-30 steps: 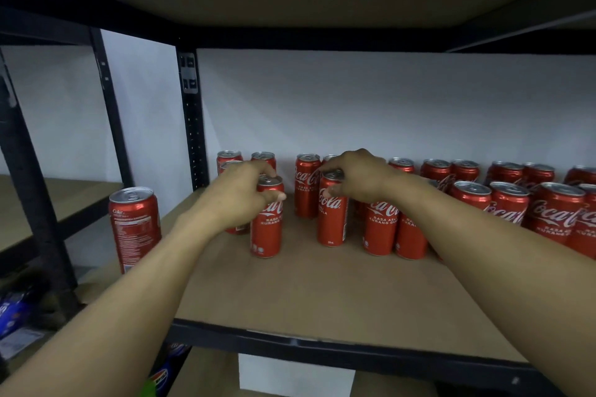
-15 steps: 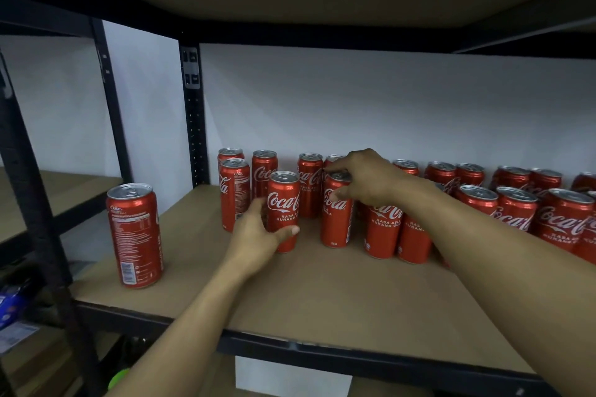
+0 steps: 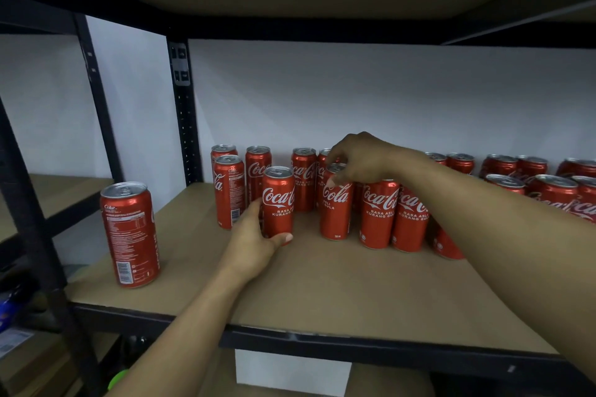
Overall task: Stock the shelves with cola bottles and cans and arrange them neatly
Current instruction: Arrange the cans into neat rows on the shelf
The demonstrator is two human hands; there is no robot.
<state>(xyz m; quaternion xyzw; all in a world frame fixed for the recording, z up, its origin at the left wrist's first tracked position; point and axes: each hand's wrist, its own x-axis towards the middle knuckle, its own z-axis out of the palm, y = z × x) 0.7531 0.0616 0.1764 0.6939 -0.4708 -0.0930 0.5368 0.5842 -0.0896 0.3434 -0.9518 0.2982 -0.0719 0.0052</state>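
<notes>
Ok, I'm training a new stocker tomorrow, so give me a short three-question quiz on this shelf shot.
1. True or false: the left hand grips the left can low on its side.
2. The right hand holds the right can by: A its top, B its base, C its middle.
3. How many cans stand alone near the left front corner of the shelf?
Key: 1 true; 2 A; 3 one, the lone can.
</notes>
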